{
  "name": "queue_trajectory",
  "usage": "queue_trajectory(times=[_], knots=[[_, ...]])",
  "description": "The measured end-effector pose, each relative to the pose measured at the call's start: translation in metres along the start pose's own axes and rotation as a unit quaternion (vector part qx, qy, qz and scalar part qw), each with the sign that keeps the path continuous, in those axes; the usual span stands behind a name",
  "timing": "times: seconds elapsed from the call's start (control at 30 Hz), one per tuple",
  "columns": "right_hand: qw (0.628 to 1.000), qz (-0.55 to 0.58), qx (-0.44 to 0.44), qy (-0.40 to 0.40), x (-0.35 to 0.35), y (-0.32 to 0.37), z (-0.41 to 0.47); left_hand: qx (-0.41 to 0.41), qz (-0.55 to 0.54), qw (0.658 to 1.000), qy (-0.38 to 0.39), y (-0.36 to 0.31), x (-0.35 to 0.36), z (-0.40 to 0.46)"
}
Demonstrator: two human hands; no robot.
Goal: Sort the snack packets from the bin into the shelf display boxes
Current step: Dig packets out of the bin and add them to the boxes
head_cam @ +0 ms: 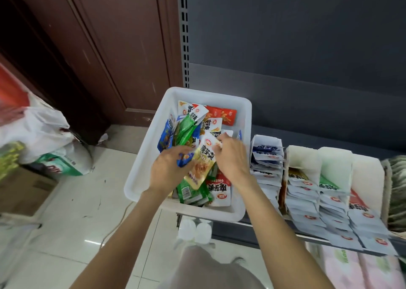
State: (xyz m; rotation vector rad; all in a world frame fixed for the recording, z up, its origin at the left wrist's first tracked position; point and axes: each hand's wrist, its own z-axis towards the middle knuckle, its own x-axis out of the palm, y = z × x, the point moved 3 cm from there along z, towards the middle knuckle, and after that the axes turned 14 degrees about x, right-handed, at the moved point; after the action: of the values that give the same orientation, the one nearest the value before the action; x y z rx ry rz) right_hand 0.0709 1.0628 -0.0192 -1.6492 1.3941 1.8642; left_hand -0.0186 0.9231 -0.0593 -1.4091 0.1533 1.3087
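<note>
Picking step: my left hand point(167, 170) grips blue packet point(183, 159), my right hand point(230, 157) pinches yellow packet point(203, 163) over bin point(140, 157). Next: carry to matching display boxes point(303, 157) at 3 o'clock.

One head-worn wide-angle view looks forward and steeply down from close above the white bin point(140, 163) at picture centre; the grey shelf back panel point(307, 47) runs from twelve to two o'clock, the tiled floor point(72, 233) lies at eight o'clock
</note>
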Motion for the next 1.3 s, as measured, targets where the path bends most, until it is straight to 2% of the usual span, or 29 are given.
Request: queue_trajectory(times=[0.1,0.17,0.23,0.33,0.47,0.6,0.7,0.83,0.97,1.07,1.17,1.23,1.3], knots=[[0.992,0.123,-0.01,-0.01,-0.047,-0.015,-0.017,-0.055,-0.225,0.973,-0.006,-0.01,-0.011,0.008],[0.975,0.222,0.005,-0.001,-0.071,-0.029,-0.026,-0.031,-0.316,0.948,0.032,-0.029,-0.017,0.014],[0.952,0.304,0.032,0.002,-0.091,-0.046,-0.032,0.026,-0.333,0.94,0.073,-0.054,-0.019,0.021],[0.903,0.427,0.04,-0.005,-0.125,-0.071,-0.044,0.108,-0.315,0.94,0.076,-0.095,-0.015,0.036],[0.881,0.464,-0.002,-0.091,-0.169,-0.109,-0.065,0.194,-0.259,0.944,0.058,-0.151,0.011,0.06],[0.879,0.427,-0.003,-0.21,-0.193,-0.152,-0.073,0.279,-0.177,0.942,0.062,-0.198,0.059,0.077],[0.895,0.372,-0.012,-0.246,-0.192,-0.178,-0.07,0.328,-0.075,0.941,0.039,-0.212,0.09,0.082],[0.918,0.329,-0.011,-0.22,-0.17,-0.204,-0.051,0.34,0.028,0.939,0.044,-0.207,0.11,0.083],[0.958,0.206,-0.054,-0.19,-0.146,-0.215,-0.022,0.323,0.089,0.94,0.06,-0.196,0.118,0.082],[0.984,0.106,-0.076,-0.121,-0.123,-0.216,-0.001,0.319,0.102,0.94,0.062,-0.193,0.12,0.08],[0.995,0.008,-0.082,-0.065,-0.104,-0.212,0.009,0.32,0.122,0.936,0.081,-0.189,0.122,0.076],[0.988,-0.065,-0.098,-0.096,-0.105,-0.209,0.008,0.346,0.112,0.93,0.058,-0.188,0.117,0.07],[0.982,-0.049,-0.111,-0.146,-0.117,-0.2,-0.003,0.363,0.067,0.929,0.003,-0.192,0.099,0.062]])
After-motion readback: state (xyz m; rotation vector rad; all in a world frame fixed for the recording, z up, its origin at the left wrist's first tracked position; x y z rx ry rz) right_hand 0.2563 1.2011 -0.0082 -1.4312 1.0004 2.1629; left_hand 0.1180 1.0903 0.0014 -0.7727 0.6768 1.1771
